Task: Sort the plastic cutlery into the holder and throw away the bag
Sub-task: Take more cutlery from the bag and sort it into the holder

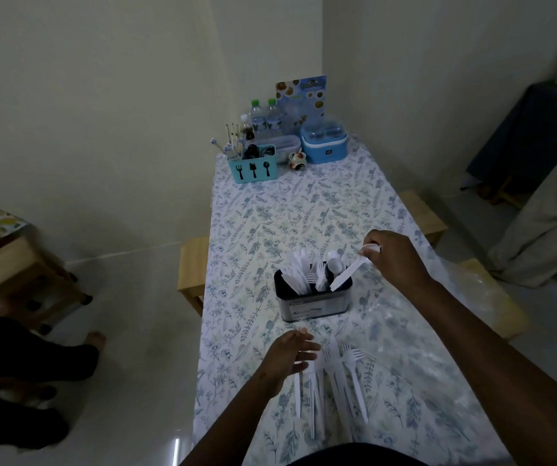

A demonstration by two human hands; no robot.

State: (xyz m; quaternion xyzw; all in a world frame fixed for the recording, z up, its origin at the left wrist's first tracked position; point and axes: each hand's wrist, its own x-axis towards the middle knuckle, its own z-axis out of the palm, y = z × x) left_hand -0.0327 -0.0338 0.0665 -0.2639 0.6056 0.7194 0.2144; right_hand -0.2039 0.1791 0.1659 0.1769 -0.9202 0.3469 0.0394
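Observation:
A dark rectangular cutlery holder (314, 302) stands mid-table, with white plastic knives, forks and spoons upright in its compartments. My right hand (395, 260) is above its right end, shut on a white plastic spoon (349, 272) whose handle slants down into the right compartment. A loose pile of white plastic forks (337, 381) lies on the tablecloth in front of the holder. My left hand (292, 354) hovers over the pile's left edge with fingers spread, holding nothing. A clear plastic bag (472, 297) lies crumpled at the table's right edge.
The table (287, 216) has a floral cloth. At its far end stand a teal cutlery caddy (253, 168), water bottles (265, 119), a blue container (324, 144) and a menu card. Wooden stools flank the table. A person's leg (539, 223) is at right.

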